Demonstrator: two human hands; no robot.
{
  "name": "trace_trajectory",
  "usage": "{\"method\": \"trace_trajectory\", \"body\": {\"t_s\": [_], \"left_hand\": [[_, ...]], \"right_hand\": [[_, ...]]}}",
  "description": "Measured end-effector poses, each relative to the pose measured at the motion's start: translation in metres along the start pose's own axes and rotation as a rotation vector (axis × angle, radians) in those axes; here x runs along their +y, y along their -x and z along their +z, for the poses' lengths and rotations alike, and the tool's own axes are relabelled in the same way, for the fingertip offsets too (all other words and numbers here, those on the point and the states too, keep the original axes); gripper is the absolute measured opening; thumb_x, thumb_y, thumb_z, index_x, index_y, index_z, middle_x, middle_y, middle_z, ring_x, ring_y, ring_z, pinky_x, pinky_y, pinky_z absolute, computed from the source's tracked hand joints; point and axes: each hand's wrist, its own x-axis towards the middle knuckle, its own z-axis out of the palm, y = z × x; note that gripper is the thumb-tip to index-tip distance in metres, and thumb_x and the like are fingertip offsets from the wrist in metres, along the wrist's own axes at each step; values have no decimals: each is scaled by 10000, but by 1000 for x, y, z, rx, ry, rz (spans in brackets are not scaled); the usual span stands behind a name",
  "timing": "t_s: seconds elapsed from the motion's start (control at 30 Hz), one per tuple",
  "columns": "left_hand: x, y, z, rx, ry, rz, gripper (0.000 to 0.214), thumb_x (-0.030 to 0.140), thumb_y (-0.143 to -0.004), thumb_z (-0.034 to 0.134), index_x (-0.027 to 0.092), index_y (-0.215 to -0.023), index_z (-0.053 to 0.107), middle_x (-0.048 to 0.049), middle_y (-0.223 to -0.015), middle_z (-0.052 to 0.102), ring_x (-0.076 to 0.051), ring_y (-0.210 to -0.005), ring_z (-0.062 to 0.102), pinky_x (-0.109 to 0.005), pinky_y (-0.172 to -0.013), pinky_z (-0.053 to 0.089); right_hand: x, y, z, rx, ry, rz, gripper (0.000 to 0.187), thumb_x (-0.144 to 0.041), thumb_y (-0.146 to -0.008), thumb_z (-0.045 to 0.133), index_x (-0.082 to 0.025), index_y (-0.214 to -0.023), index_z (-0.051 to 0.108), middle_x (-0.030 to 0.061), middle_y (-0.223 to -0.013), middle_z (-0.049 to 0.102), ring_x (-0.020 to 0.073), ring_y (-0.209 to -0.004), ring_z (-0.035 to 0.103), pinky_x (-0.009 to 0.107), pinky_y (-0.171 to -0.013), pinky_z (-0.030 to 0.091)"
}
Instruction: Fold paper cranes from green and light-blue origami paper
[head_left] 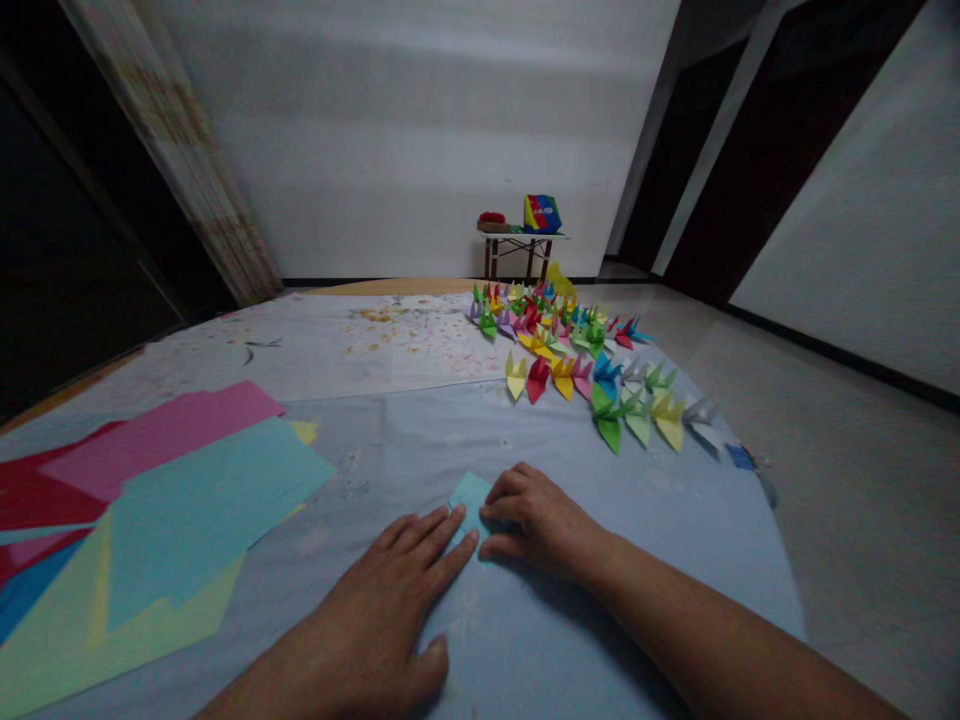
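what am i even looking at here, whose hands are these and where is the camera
There is no machine here: these are a person's own two bare hands. The one picture comes from a camera worn on their head, looking forward and down.

The left hand lies spread, its fingertips on a small light-blue paper. The right hand has bent fingers at that paper's right side; whether it pinches it, I can't tell.

On the pale cloth, flat coloured sheets overlap at the left, and many folded paper shapes with pointed tips stand toward the far right.
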Motion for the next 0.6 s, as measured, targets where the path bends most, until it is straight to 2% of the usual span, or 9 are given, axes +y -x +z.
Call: {"method": "trace_trajectory", "body": {"t_s": [0.27,0.37,0.47,0.6], "left_hand": [[1,-2,-1,4,-27,-15,755,267,-704,469,282,-1384,142,-20,-1463,123,-240,-1328,144,-468,-1066,162],[2,-2,-1,7,-28,-33,756,269,-708,459,237,-1390,133,-33,-1461,125,-232,-1327,149,-443,-1072,163],[1,-2,1,19,-35,-24,747,271,-707,466,252,-1386,156,-25,-1462,127,-241,-1326,149,-444,-1074,153],[-1,-4,4,34,-51,-15,745,273,-716,464,268,-1386,140,-21,-1465,111,-239,-1328,138,-441,-1075,144]], "right_hand": [[-4,1,-2,-13,55,55,414,-530,-726,572,-227,-1006,604,58,-895,596,189,-876,473,303,-767,376],[-5,3,-4,-30,69,28,341,-509,-758,546,-257,-977,619,50,-928,597,185,-889,477,304,-782,371],[-5,5,-4,-43,97,-8,293,-503,-786,509,-283,-921,649,40,-978,595,189,-909,479,314,-798,366],[-6,6,-3,-70,148,-19,301,-498,-793,499,-311,-977,647,48,-999,593,201,-910,484,320,-785,375]]}}
